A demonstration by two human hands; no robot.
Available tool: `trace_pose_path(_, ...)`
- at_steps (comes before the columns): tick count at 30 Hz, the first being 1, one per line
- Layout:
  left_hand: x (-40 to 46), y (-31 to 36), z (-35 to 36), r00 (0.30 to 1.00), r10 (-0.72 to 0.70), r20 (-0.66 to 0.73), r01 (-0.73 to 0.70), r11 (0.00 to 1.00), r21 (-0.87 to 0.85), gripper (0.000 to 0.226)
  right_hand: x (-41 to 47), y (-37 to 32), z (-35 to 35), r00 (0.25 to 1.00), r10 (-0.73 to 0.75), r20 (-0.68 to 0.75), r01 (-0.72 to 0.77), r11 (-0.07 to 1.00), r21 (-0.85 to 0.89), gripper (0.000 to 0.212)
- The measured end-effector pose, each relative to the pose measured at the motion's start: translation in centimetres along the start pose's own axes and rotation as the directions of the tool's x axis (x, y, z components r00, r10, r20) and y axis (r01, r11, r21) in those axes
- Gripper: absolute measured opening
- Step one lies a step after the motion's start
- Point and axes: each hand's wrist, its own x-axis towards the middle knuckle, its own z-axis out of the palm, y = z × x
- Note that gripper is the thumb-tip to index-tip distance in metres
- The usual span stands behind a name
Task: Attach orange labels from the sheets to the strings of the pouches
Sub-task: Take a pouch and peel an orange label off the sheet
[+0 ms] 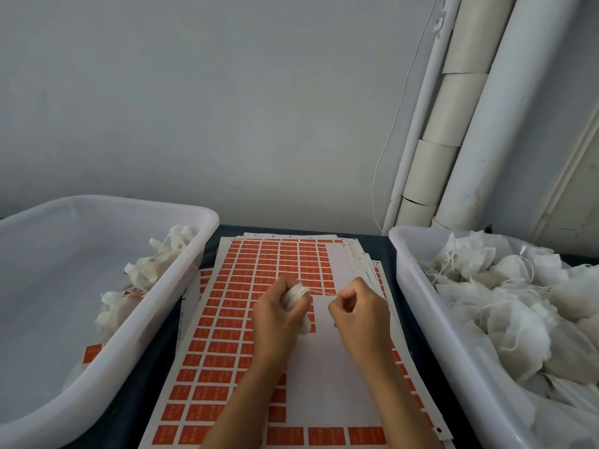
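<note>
A stack of white sheets (pixel 223 322) covered in rows of orange labels lies on the dark table between two bins. My left hand (pixel 275 319) grips a crumpled white pouch (pixel 296 294) above the sheet. The pouch's thin string (pixel 322 293) runs taut to the right, and my right hand (pixel 359 314) pinches its end. The string hangs just above the orange labels at the edge of the sheet's peeled white area (pixel 327 358).
A white plastic bin (pixel 152 303) on the left holds a few pouches (pixel 152 270) with orange labels on them. A white bin (pixel 431 322) on the right is heaped with white pouches (pixel 505 296) and loose strings. White pipes (pixel 470 124) run up the wall behind.
</note>
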Motion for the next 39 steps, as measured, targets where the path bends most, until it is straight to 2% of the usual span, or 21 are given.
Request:
trace_pose_path(5,0.3,0.0,-0.2,0.994,-0.027,0.104,0.023,0.999,0.033,0.018,-0.2,0.1,0.0,0.999,0.033,-0.006,-0.033,0.999,0.013,0.015)
trace_pose_path(9,0.5,-0.3,-0.7,0.971,0.005,0.240,-0.060,0.973,0.223,0.012,-0.3,0.4,-0.7,1.000,0.001,0.017,-0.001,1.000,0.018,0.014)
trace_pose_path(12,0.2,-0.3,-0.6,0.962,0.063,0.266,-0.131,0.960,0.249,0.018,-0.2,0.4,-1.0,0.999,0.012,0.052,-0.012,1.000,0.007,0.013)
trace_pose_path(15,0.3,-0.3,-0.6,0.966,0.072,0.249,-0.120,0.975,0.185,0.030,-0.2,0.3,-0.6,0.996,0.050,0.069,-0.050,0.999,-0.002,0.012)
trace_pose_path(20,0.0,0.4,-0.7,0.973,-0.018,0.228,0.020,1.000,-0.008,0.037,-0.2,0.2,0.0,0.994,0.075,0.078,-0.076,0.997,0.003,0.013)
trace_pose_path(22,0.0,1.0,-1.0,0.964,-0.096,0.250,0.115,0.991,-0.063,0.041,-0.4,0.1,0.2,0.992,0.056,0.109,-0.058,0.998,0.014,0.013)
trace_pose_path(24,0.1,1.4,-1.5,0.915,-0.238,0.325,0.293,0.947,-0.132,0.048,-0.5,0.2,0.4,0.989,0.034,0.142,-0.037,0.999,0.021,0.013)
trace_pose_path(26,0.3,1.6,-1.9,0.846,-0.288,0.449,0.418,0.880,-0.224,0.044,-0.6,0.1,0.5,0.989,0.017,0.150,-0.020,1.000,0.018,0.012)
trace_pose_path(28,0.5,1.8,-2.1,0.832,-0.236,0.502,0.423,0.855,-0.299,0.034,-0.6,0.1,0.5,0.990,-0.001,0.143,-0.002,1.000,0.021,0.011)
trace_pose_path(32,0.3,1.6,-2.1,0.860,-0.217,0.462,0.403,0.843,-0.355,0.030,-1.1,-0.1,1.0,0.982,-0.094,0.166,0.094,0.996,0.008,0.007)
trace_pose_path(35,0.4,1.3,-2.0,0.880,-0.212,0.424,0.352,0.892,-0.283,0.029,-1.3,-0.1,1.3,0.978,-0.157,0.135,0.159,0.987,-0.005,0.015)
trace_pose_path(39,0.4,1.1,-2.1,0.907,-0.213,0.362,0.306,0.926,-0.222,0.025,-1.2,0.1,1.2,0.965,-0.205,0.166,0.214,0.976,-0.041,0.014)
